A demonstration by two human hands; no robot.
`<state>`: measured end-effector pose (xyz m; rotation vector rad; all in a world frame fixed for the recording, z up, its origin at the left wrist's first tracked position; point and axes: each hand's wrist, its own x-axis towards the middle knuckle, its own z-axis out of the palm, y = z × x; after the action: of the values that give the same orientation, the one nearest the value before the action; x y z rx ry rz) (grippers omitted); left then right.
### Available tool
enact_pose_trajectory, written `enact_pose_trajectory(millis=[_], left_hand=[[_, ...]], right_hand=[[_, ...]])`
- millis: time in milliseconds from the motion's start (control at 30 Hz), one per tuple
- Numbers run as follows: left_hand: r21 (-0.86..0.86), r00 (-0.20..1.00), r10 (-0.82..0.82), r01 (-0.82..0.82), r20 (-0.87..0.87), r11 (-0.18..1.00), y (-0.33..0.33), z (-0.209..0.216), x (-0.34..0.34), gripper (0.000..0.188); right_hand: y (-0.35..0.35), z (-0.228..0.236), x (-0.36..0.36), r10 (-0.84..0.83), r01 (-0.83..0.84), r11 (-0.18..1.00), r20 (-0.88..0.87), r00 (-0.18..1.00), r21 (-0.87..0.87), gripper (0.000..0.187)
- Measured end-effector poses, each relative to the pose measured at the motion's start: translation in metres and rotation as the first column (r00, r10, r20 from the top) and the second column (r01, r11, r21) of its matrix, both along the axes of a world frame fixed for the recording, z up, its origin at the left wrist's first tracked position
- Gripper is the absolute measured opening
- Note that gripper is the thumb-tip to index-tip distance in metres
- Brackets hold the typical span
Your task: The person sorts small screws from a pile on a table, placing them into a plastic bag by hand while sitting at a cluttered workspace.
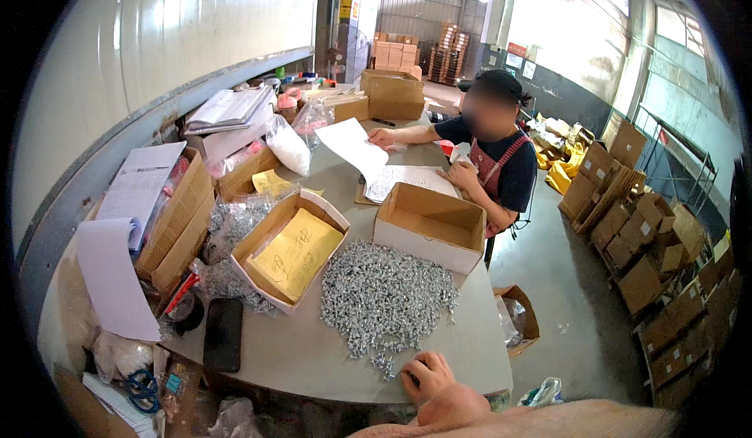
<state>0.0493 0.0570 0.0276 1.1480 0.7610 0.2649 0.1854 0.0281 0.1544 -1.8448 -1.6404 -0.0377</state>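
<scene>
My right hand (427,377) rests at the table's front edge, at the near tip of a wide pile of small silver screws (388,293). Its fingers are curled and bent downward; what they hold, if anything, is too small to make out. The forearm reaches in from the lower right. My left hand is out of view. Left of the pile sits an open carton (243,259) with a yellow handwritten paper (294,255) lying in it. Behind the pile stands an open white-sided cardboard box (429,239), its inside brown.
A black phone (224,334) lies by the left front edge, beside a black tape roll (186,311). Bagged screws (235,230), boxes and papers crowd the left side. Across the table a person (501,156) holds a sheet (352,146). Cartons (666,281) line the right.
</scene>
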Motion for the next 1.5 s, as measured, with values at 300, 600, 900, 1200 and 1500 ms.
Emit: enact_pose_trajectory(millis=[300,600,900,1200,1500], left_hand=[[-0.034,0.997,-0.08,0.08,0.014,0.996,0.008,0.003,-0.011,0.059],[-0.013,0.988,-0.141,0.142,0.054,0.99,-0.006,0.003,-0.024,0.062],[0.025,0.973,-0.23,0.229,0.019,0.973,-0.034,0.0,-0.04,0.065],[0.055,0.976,-0.216,0.214,0.031,0.975,-0.048,0.002,-0.048,0.068],[-0.069,0.974,-0.184,0.194,0.129,0.979,-0.05,0.001,-0.048,0.058]], right_hand=[[0.002,0.0,-0.001,0.013,-0.016,0.998,-0.059,0.998,-0.055,0.013],[0.005,0.0,-0.005,-0.017,0.018,1.0,-0.019,1.0,0.012,0.01],[0.003,0.006,-0.008,-0.003,0.002,0.996,0.007,1.0,0.093,0.009],[0.0,0.005,-0.009,-0.003,0.001,0.997,0.023,1.0,0.082,0.008],[0.0,0.007,-0.009,-0.006,0.004,0.997,0.031,1.0,0.071,0.008]])
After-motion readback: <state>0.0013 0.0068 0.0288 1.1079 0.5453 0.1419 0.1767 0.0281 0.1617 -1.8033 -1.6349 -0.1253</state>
